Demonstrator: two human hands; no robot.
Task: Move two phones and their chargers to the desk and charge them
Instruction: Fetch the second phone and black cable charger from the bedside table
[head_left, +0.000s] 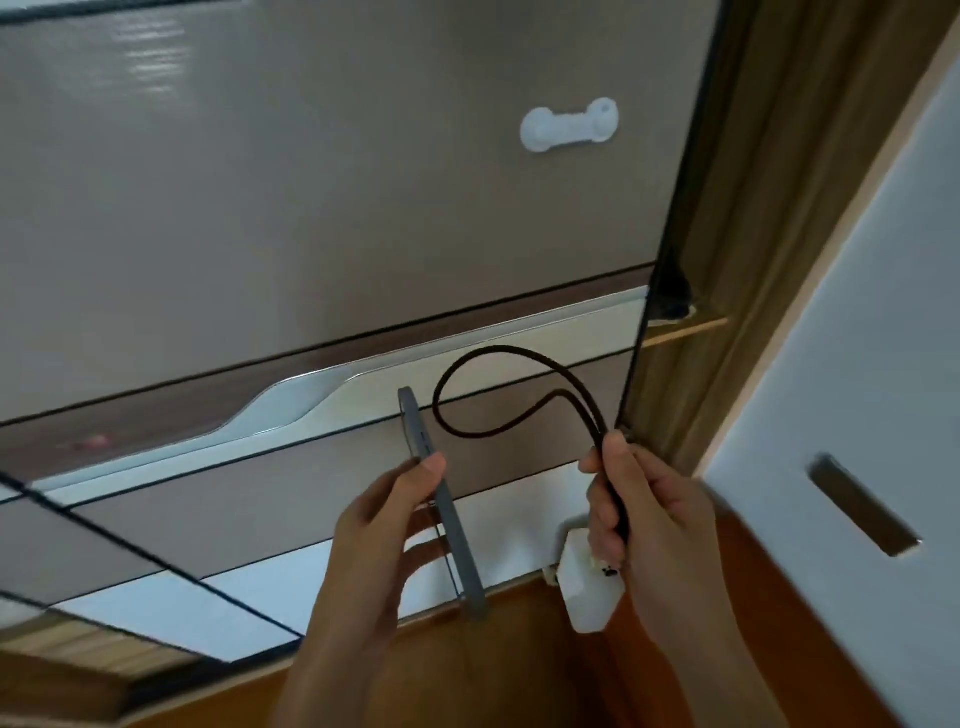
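Phone (441, 499), grey and seen edge-on, stands nearly upright in the left hand (379, 540); the thumb lies against its near edge and the fingers wrap behind it, so the grip is closed on the phone. Its lower end points down toward the orange-brown floor (519, 675), its upper end rises in front of a pale drawer front (467, 374).

Charger cable (519, 384), dark and braided, is doubled into a loop that arcs up and to the left of the right hand (649, 525). Both strands run down through that hand, pinched between thumb and fingers (the grip is closed on the cable). Just below the hand, touching the fingers, hangs a white charger block (587, 587).

Phone and cable loop sit near each other but apart. Both are held in the air, in front of a glossy taupe cabinet (311, 208) that fills the upper view. A white plastic latch (569, 124) is stuck on the cabinet front, upper right. A white panel (857, 389) with a dark slot handle (862, 506) stands at the right edge; a brown curtain (769, 182) hangs between it and the cabinet.
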